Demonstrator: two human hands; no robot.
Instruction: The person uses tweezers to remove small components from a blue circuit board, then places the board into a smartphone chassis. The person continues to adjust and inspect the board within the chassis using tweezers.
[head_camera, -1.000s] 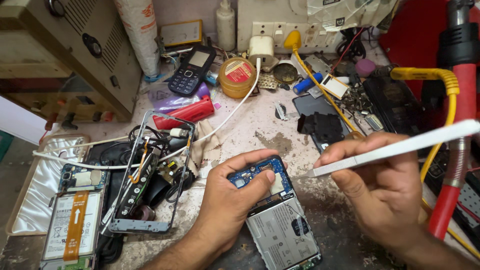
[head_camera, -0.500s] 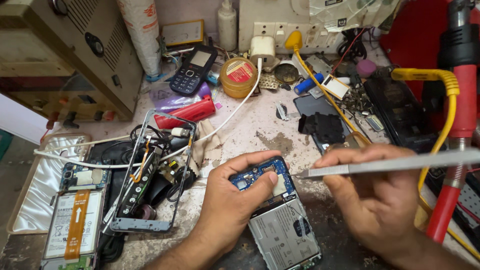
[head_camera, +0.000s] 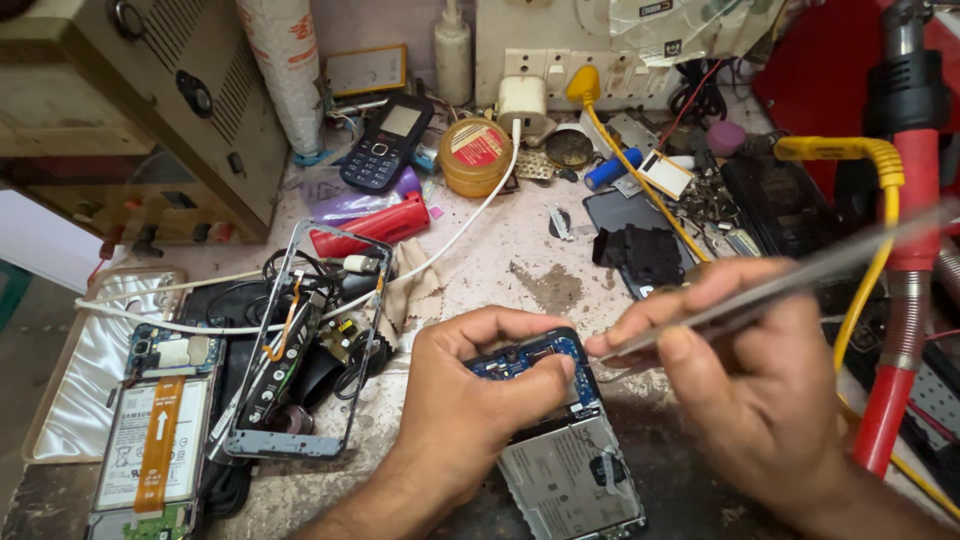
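Opened phone (head_camera: 565, 470) lies back-up on worn bench (head_camera: 500, 265), low centre. Left hand (head_camera: 470, 420) clamped on its top end, thumb and fingers pinching blue circuit board edge. Phone's long axis runs from wearer toward bench back, top end away. Right hand (head_camera: 760, 390) pinched shut on blurred tweezers (head_camera: 780, 285), tip just beside phone's top right corner.

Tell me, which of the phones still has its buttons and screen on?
The dark keypad phone leaning at the back. The opened phone under the hands and the one at left show bare insides.
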